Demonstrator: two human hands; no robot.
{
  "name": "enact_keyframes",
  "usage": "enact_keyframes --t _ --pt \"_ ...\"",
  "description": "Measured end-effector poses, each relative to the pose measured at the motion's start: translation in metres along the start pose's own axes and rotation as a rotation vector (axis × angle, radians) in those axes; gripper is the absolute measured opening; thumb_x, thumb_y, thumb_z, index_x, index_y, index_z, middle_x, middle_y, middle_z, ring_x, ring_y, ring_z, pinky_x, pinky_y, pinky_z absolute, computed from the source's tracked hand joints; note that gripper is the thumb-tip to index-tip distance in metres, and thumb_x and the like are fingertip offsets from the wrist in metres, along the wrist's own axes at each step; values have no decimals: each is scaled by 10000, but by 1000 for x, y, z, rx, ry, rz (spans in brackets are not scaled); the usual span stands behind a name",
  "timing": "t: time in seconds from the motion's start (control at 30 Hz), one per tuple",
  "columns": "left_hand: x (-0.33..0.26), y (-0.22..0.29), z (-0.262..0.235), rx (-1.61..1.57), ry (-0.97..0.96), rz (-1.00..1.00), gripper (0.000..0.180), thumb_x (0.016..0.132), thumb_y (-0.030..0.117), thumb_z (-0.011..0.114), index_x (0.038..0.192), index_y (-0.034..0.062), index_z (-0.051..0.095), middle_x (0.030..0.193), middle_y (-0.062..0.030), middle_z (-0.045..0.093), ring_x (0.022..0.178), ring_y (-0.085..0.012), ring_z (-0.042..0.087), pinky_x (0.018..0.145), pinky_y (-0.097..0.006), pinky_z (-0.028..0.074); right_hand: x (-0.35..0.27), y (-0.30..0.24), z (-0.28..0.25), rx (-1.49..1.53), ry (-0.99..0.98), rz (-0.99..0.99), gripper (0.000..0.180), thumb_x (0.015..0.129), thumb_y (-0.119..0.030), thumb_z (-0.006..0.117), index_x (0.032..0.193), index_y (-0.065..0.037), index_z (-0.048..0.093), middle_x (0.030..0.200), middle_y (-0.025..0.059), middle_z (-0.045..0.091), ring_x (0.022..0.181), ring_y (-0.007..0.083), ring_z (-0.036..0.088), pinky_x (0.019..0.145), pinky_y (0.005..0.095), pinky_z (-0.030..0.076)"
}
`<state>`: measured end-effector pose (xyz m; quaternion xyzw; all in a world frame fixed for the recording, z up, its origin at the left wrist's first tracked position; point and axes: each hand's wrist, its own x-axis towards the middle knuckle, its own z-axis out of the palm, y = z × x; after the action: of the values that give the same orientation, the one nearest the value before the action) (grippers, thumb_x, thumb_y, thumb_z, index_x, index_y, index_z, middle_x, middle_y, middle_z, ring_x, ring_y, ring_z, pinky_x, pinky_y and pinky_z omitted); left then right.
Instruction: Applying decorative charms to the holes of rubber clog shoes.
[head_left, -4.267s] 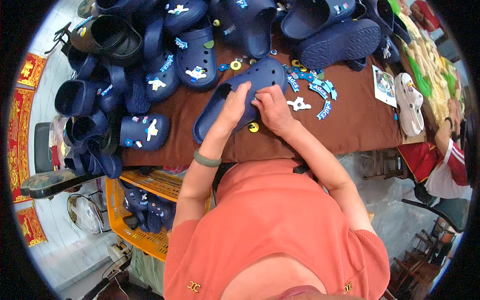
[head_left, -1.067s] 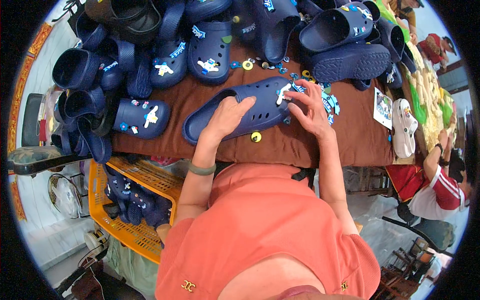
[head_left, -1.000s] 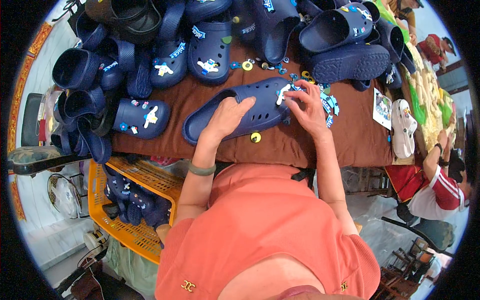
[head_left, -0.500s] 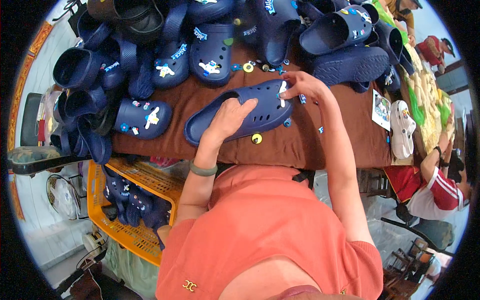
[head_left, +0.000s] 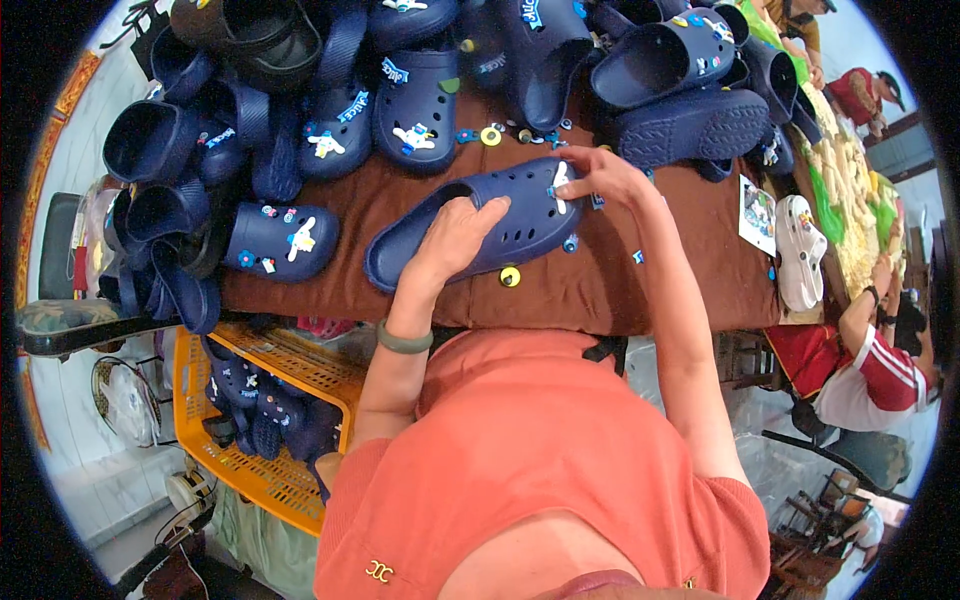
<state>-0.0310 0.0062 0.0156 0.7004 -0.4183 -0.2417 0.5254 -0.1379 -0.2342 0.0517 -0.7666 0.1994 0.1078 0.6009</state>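
A navy blue clog [head_left: 530, 210] lies in front of me on a brown cloth [head_left: 700, 260], its toe pointing right. My left hand [head_left: 452, 238] grips it at the foot opening, thumb on the upper. At the toe, my right hand [head_left: 608, 177] is closed about a white figure charm [head_left: 561, 188], thumb on the charm and fingers over the toe's far edge. How deep the charm sits in its hole cannot be seen. Close by lie a yellow round charm [head_left: 510, 277] and a blue flower charm [head_left: 571, 243]. A navy clog with several charms [head_left: 282, 243] rests left.
Piled navy clogs [head_left: 160, 140] line the left and far side, with more at the far right [head_left: 690, 125]. A picture card [head_left: 757, 218] and white clog [head_left: 800, 255] lie right. An orange crate [head_left: 183, 390] holds clogs below left. Another person's arm [head_left: 865, 310] is at far right.
The view has shifted slightly. Both hands keep their hold on the clog, and the right thumb stays at the white charm.
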Motion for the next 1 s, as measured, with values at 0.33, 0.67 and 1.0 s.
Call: enact_keyframes --t 0.33,0.67,1.0 --pt "1 -1 0 -85 12 -90 477 916 402 534 794 -56 587 631 -260 510 574 -353 540 575 -434 415 -28 33 48 -457 730 -633 260 698 -149 798 922 -66 696 1010 106 610 1033 274 558 910 374 432" --pt "1 11 -3 -31 -22 -114 486 916 395 517 796 -72 575 667 -263 530 614 -375 536 607 -431 423 -4 10 5 -111 243 -79 284 677 -75 802 903 -25 637 916 33 622 852 136 570 744 288 447" --pt "2 24 -8 123 -56 -92 535 915 420 504 750 -86 565 684 -297 535 657 -426 557 636 -452 432 18 4 -3 -169 100 107 740 637 -30 802 1304 26 486 1127 128 645 1028 208 596 886 302 456"
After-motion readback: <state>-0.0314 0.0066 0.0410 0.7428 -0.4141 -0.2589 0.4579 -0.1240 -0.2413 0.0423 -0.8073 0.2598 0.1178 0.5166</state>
